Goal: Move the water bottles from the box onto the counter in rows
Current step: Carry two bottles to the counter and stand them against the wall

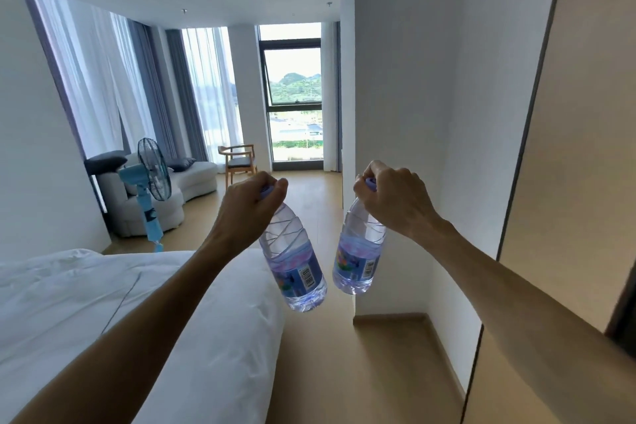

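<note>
Both forearms reach out ahead of me — my left hand (249,198) pinches one water bottle (294,262) by its cap, my right hand (395,198) clamps another bottle (359,251) likewise. They hang tilted, bases nearly touching, over the wood floor (344,372) beside the white bed (86,303).

Clear bottles (292,265) w/ lilac caps, blue labels; white bed (86,303).

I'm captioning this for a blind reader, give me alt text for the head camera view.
Two bare hands each carry a clear plastic water bottle by its purple cap, left hand with the left bottle, right hand with the right bottle, above a wooden floor beside a white bed; neither box nor counter shows.
</note>
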A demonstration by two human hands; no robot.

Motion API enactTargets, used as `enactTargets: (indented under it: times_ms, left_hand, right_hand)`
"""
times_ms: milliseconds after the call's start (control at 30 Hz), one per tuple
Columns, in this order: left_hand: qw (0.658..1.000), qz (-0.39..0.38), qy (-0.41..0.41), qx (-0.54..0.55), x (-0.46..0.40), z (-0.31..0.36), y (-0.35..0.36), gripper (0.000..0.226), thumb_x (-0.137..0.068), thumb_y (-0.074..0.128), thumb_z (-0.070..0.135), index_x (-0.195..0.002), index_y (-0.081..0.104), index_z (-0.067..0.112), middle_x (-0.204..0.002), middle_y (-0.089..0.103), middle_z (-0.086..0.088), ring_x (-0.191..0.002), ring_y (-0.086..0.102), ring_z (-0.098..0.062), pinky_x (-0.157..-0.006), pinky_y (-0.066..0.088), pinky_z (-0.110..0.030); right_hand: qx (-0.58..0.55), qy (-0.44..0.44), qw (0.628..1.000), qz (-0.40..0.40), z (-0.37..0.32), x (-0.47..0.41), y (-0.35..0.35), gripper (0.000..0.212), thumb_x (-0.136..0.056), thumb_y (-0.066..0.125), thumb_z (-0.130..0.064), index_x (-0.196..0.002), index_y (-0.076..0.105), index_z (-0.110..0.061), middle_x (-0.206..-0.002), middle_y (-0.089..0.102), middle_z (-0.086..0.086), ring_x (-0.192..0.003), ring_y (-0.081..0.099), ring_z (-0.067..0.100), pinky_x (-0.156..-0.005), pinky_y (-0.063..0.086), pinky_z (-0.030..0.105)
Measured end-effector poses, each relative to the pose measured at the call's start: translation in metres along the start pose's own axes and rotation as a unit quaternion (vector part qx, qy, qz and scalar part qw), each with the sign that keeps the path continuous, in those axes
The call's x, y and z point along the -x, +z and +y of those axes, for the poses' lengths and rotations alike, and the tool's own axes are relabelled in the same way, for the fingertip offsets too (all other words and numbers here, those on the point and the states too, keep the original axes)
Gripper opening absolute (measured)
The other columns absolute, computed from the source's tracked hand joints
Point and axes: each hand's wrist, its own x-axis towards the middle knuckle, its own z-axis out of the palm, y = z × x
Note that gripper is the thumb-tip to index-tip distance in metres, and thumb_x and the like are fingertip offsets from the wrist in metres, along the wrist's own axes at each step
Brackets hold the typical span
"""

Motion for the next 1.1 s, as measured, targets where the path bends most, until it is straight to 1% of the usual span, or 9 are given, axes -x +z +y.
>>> enactTargets:
  times_ms: [100, 267, 433, 500, 567, 633, 767, 900, 1100]
  left_hand:
    - [1.000, 0.016, -0.009, -0.012, -0.042, -0.031, 0.022, 0.022, -0.097, 0.054, 0.026, -0.088, 0.062, 0.008, -0.067, 0.053, 0.014, -0.060, 0.052, -0.001, -0.054, 0.036, -0.008]
    - [0.999, 0.034, -0.018, -0.032, -0.099, -0.089, 0.054, 0.024, -0.098, 0.053, 0.023, -0.091, 0.062, 0.002, -0.070, 0.058, 0.001, -0.059, 0.052, -0.003, -0.051, 0.038, -0.005]
    - [0.998, 0.048, -0.032, -0.020, -0.154, -0.158, 0.084, 0.024, -0.098, 0.052, 0.021, -0.089, 0.061, 0.001, -0.064, 0.053, 0.006, -0.056, 0.050, -0.005, -0.052, 0.038, -0.005]
    - [0.998, 0.055, -0.028, -0.018, -0.179, -0.190, 0.095, 0.024, -0.098, 0.052, 0.023, -0.087, 0.061, 0.003, -0.065, 0.054, 0.003, -0.056, 0.051, -0.007, -0.051, 0.038, -0.006]
    - [0.998, 0.059, -0.028, -0.015, -0.206, -0.225, 0.106, 0.024, -0.098, 0.051, 0.025, -0.087, 0.061, 0.005, -0.068, 0.059, -0.004, -0.058, 0.053, -0.010, -0.051, 0.038, -0.008]
    - [0.998, 0.062, -0.028, -0.008, -0.235, -0.260, 0.116, 0.026, -0.098, 0.051, 0.025, -0.088, 0.062, 0.004, -0.071, 0.061, -0.007, -0.060, 0.056, -0.015, -0.055, 0.042, -0.016]
    - [0.998, 0.054, -0.020, 0.002, -0.292, -0.321, 0.137, 0.027, -0.098, 0.052, 0.025, -0.084, 0.062, 0.004, -0.063, 0.055, 0.002, -0.055, 0.052, -0.012, -0.050, 0.040, -0.011]
    - [0.998, 0.052, -0.017, 0.014, -0.341, -0.373, 0.163, 0.025, -0.097, 0.053, 0.024, -0.080, 0.061, 0.007, -0.060, 0.053, 0.008, -0.052, 0.050, -0.007, -0.050, 0.042, -0.012]
    - [0.999, 0.043, -0.024, 0.012, -0.409, -0.450, 0.213, 0.024, -0.098, 0.054, 0.024, -0.080, 0.061, 0.009, -0.061, 0.054, 0.007, -0.053, 0.052, -0.008, -0.051, 0.042, -0.010]
  right_hand:
    - [-0.010, -0.012, 1.000, 0.000, 0.020, -0.052, 0.035, 0.026, -0.097, 0.048, -0.034, -0.095, 0.060, -0.010, -0.070, 0.057, -0.003, -0.058, 0.054, 0.013, -0.059, 0.041, 0.020]
    - [-0.029, -0.027, 0.999, 0.003, 0.044, -0.125, 0.096, 0.025, -0.097, 0.049, -0.032, -0.093, 0.060, -0.010, -0.067, 0.052, -0.005, -0.051, 0.043, 0.003, -0.051, 0.028, 0.014]
    - [-0.049, -0.034, 0.998, -0.008, 0.063, -0.193, 0.172, 0.026, -0.096, 0.049, -0.032, -0.094, 0.061, -0.010, -0.070, 0.055, -0.005, -0.055, 0.048, 0.007, -0.060, 0.040, 0.019]
    - [-0.054, -0.038, 0.998, -0.010, 0.068, -0.221, 0.205, 0.025, -0.096, 0.049, -0.032, -0.094, 0.061, -0.010, -0.071, 0.057, -0.004, -0.057, 0.050, 0.008, -0.062, 0.043, 0.020]
    - [-0.053, -0.040, 0.998, -0.015, 0.072, -0.251, 0.237, 0.024, -0.096, 0.050, -0.032, -0.093, 0.060, -0.010, -0.071, 0.058, -0.004, -0.057, 0.052, 0.009, -0.060, 0.042, 0.019]
    - [-0.053, -0.041, 0.998, -0.022, 0.077, -0.282, 0.265, 0.021, -0.095, 0.051, -0.031, -0.091, 0.059, -0.012, -0.069, 0.056, -0.005, -0.055, 0.050, 0.007, -0.054, 0.036, 0.015]
    - [-0.055, -0.032, 0.998, -0.018, 0.088, -0.337, 0.316, 0.017, -0.094, 0.052, -0.031, -0.088, 0.056, -0.016, -0.066, 0.053, -0.006, -0.053, 0.046, 0.003, -0.052, 0.027, 0.012]
    - [-0.057, -0.019, 0.998, -0.022, 0.103, -0.388, 0.364, 0.020, -0.095, 0.051, -0.032, -0.091, 0.058, -0.014, -0.069, 0.056, -0.004, -0.058, 0.052, 0.012, -0.052, 0.029, 0.012]
    - [-0.076, -0.010, 0.997, -0.023, 0.143, -0.461, 0.441, 0.021, -0.095, 0.050, -0.031, -0.088, 0.057, -0.013, -0.071, 0.058, -0.002, -0.061, 0.055, 0.015, -0.056, 0.036, 0.016]
